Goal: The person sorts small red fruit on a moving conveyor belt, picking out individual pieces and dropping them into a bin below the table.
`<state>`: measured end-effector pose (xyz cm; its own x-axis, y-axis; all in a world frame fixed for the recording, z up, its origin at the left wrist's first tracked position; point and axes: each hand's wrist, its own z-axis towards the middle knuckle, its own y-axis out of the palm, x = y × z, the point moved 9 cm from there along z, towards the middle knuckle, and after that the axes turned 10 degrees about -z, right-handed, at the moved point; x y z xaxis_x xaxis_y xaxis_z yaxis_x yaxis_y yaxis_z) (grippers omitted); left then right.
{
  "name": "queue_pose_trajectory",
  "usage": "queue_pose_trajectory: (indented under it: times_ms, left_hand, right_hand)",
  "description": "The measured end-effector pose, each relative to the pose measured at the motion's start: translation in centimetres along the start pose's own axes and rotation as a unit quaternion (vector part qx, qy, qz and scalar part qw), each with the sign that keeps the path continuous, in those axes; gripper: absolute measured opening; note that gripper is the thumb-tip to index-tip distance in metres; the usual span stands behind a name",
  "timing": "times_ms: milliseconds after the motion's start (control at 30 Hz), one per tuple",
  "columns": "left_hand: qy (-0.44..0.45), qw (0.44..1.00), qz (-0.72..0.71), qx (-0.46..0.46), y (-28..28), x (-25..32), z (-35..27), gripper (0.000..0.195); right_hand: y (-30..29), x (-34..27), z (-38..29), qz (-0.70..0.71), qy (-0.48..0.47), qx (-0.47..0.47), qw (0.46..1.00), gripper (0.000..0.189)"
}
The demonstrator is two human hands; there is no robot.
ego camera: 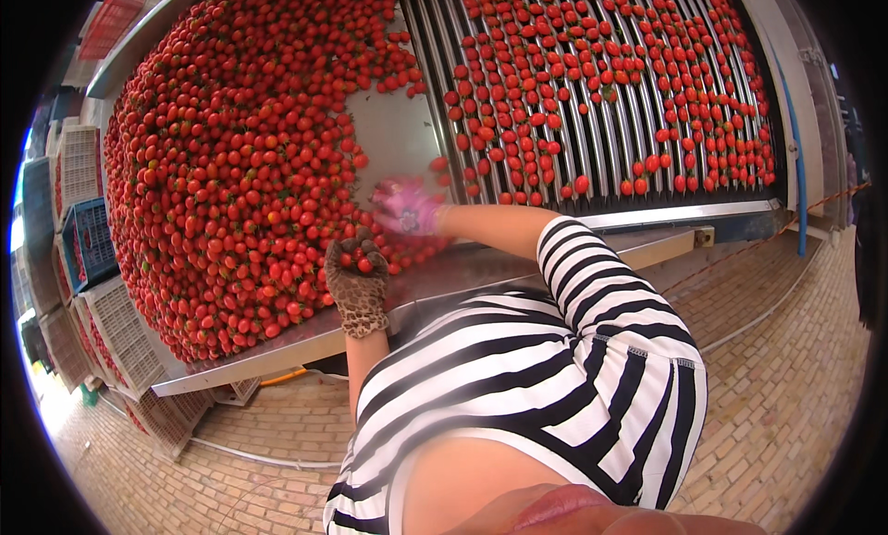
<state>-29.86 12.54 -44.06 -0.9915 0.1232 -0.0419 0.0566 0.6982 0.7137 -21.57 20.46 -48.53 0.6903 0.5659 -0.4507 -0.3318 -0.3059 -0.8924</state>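
My left hand (359,282), in a leopard-print glove, is at the near edge of a large heap of cherry tomatoes (243,167), palm up, its fingers curled around a few of them. Blurred by motion, my right hand (406,205) wears a pink glove with a flower print. It is just right of the left hand, over the bare part of the metal table (395,133); whether it holds anything cannot be told. A few blurred tomatoes lie between it and the metal roller conveyor (596,143), whose rollers carry many tomatoes in rows.
A metal rim (277,358) runs along the near side of the table. Plastic crates, a white one (121,327) and a blue one (94,244) among them, are stacked at the left. At the right, a blue hose (798,167) and an orange rope (749,254) pass over the brick floor (784,368).
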Motion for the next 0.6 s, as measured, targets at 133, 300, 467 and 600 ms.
queue_pose_trajectory:
  times_ms: [133,300,467,600]
  left_hand:
    - [-0.022,0.999,-0.02,-0.029,0.2,-0.3,0.1,0.024]
    - [-0.004,1.0,-0.006,-0.012,0.1,-0.1,0.0,0.023]
    - [-0.04,0.998,-0.004,-0.057,0.6,-0.9,0.8,0.025]
    - [-0.063,0.995,-0.034,-0.068,0.5,-1.0,0.7,0.027]
  right_hand:
    - [3.0,1.4,-4.4,-0.095,-0.115,-0.106,0.983,0.045]
    - [1.5,6.5,-11.0,-0.08,-0.068,-0.374,0.921,0.035]
    - [-9.7,21.9,-11.3,-0.13,0.362,-0.018,0.923,0.023]
    - [-11.1,24.5,-11.6,-0.304,0.386,-0.032,0.87,0.029]
